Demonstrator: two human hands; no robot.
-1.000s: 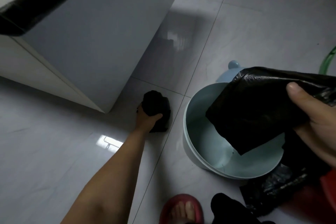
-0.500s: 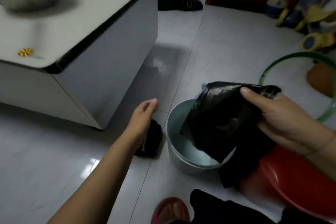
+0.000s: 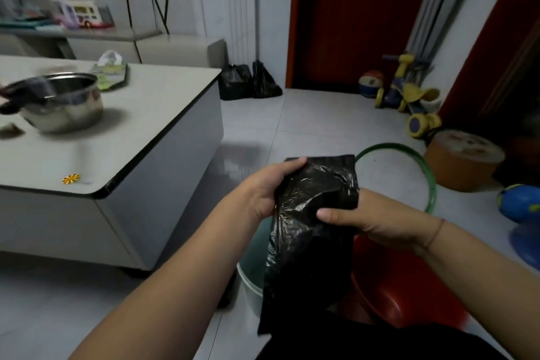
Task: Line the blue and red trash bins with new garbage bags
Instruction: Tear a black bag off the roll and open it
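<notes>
**Between both hands, a black bag above the bins**

In front of the person, a black garbage bag (image 3: 314, 213) hangs folded and crinkled between the two hands. The left hand (image 3: 264, 191) grips its upper left edge, fingers curled around the plastic. The right hand (image 3: 371, 218) pinches the bag's right side, thumb pressed on the front. The bag's lower end drapes down over the blue bin (image 3: 251, 278), which stands on the floor directly beneath and is mostly hidden. Just to the right sits the red bin (image 3: 406, 292), touching or nearly touching the bag. The desk (image 3: 146, 137) with a steel pot (image 3: 62, 102) stands to the left.
</notes>
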